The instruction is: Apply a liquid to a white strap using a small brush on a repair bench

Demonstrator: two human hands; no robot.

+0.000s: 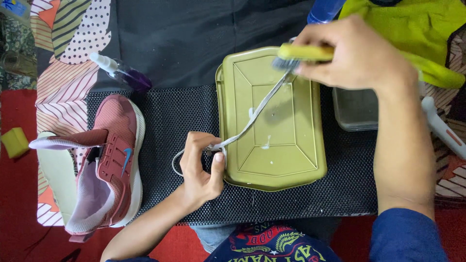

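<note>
Shoelace (255, 119), pale grey, runs stretched in a diagonal across the flat top of an olive-green rectangular lid (296, 155), from its lower left edge up to its upper middle. The head view has only this 1 angle, looking straight down.

The left hand (201, 167) has its grip closed on the lower end of the lace, thumb and fingers pinching it just off the lid's left edge, with a loose loop of lace curling out to the left of the fingers. The right hand (354, 56) has its grip closed around a yellow-handled brush (301, 53), whose dark bristles press down on the upper end of the lace. A few white drops of foam lie on the lid near the lace.

The lid sits on a black mesh mat (184, 116). At the mat's left edge lies a pink sneaker (114, 160) with no lace, its tongue pulled out to the left. Just above the shoe lies a small spray bottle (121, 73) with purple liquid, tipped on its side. A clear plastic container (354, 109) stands right of the lid, partly hidden behind the right forearm. A yellow-green cloth (412, 29) lies at the top right, and a yellow sponge (14, 141) at the far left on the red floor covering.
</note>
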